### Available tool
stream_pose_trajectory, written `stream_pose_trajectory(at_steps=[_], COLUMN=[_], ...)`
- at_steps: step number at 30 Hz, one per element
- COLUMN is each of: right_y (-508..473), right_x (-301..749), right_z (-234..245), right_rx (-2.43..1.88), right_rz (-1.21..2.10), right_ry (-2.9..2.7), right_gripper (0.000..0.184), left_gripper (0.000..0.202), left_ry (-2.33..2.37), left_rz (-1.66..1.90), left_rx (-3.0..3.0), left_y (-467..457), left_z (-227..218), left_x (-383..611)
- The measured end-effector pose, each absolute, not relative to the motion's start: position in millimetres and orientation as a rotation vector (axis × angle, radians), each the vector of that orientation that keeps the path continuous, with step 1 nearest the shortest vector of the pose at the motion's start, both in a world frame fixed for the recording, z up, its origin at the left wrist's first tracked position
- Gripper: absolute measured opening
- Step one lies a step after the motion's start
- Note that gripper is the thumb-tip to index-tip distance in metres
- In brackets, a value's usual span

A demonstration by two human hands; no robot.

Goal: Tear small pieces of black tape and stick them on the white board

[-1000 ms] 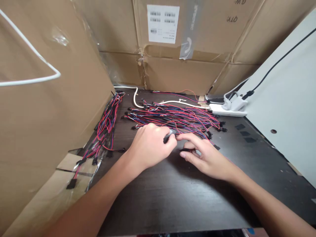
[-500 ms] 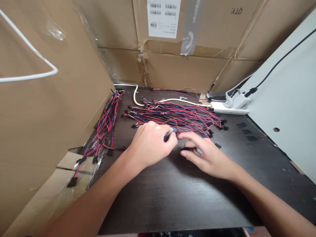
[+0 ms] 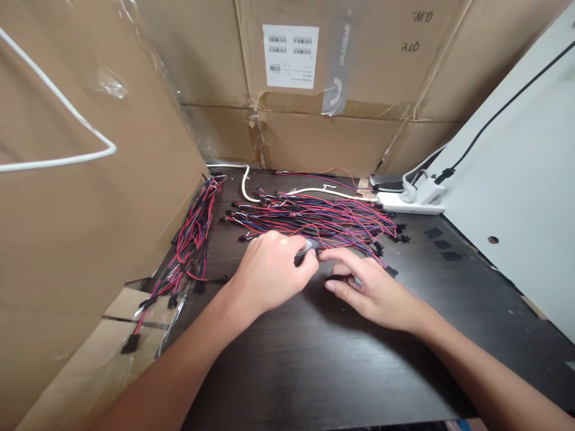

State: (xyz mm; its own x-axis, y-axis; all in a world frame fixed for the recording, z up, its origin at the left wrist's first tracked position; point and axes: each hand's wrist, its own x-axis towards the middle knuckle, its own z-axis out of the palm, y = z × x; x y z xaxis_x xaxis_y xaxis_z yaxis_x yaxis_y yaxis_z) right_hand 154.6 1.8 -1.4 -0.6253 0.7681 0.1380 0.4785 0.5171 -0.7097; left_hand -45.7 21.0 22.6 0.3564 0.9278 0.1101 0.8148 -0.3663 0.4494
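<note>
**Left sheaf:** a loose sheaf of thin red, blue and black insulated wires [image 3: 193,233] lay beside a brown corrugated cardboard box [image 3: 90,209], its long axis slanting from the far edge toward the near left.

**Left hand:** the left hand [image 3: 269,272] pinched a small black-and-grey plastic part [image 3: 306,250].

**Right hand:** the right hand [image 3: 372,293] curled around a small black plastic connector [image 3: 336,277]. The two hands stood close together, fingertips just apart.

**Main sheaf:** a long sheaf of red and blue wires with black plastic connectors [image 3: 314,220] lay on a dark wood-grain tabletop [image 3: 314,371] just beyond the hands, its long axis running left to right.

**Handling:** the wires appeared light and limp; the stiff connector bodies offered the surer hold.
</note>
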Motion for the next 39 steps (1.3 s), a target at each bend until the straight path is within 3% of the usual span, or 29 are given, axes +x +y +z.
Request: stream_pose_trajectory(at_steps=[14, 18, 22, 39], right_y=[3, 3, 4, 2], right_x=[156, 156, 154, 151], right_z=[-6, -7, -6, -3], right_rx=[-0.946, -0.972, -1.027, -1.040], right_rz=[0.843, 0.819, 0.767, 0.842], right_ry=[-2.312, -2.261, -2.231, -2.122], right_gripper=[0.013, 0.011, 0.004, 0.006], left_gripper=[0.024, 0.012, 0.023, 0.015], left_ry=[1.401, 1.409, 1.265, 1.195], left_rz=[0.332, 0.370, 0.427, 0.413], left_rx=[2.381, 2.311, 2.320, 2.324], left_y=[17, 15, 12, 13], left_z=[26, 25, 22, 17], left_x=[-40, -39, -39, -40])
